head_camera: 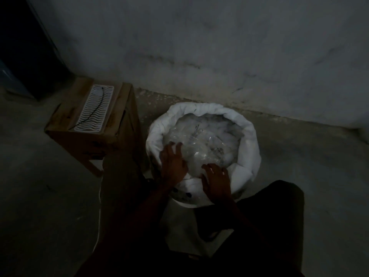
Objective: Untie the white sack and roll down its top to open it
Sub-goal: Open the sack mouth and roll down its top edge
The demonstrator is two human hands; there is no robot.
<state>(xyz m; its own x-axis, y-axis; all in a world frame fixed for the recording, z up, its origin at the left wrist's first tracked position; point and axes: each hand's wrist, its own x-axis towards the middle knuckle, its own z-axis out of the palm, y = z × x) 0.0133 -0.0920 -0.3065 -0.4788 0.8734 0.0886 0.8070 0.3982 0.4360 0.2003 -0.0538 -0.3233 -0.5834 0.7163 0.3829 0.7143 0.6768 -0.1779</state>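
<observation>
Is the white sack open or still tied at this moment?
Open. The white sack has its top rolled down into a thick rim, and clear plastic packets show inside. Both hands, left and right, rest on them.

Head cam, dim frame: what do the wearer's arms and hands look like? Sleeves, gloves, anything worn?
Both hands are bare: no gloves on the left hand or the right hand. No ring, watch or band can be made out. The forearms also look bare with no sleeve edge visible, though the frame is too dark lower down to be sure.
</observation>
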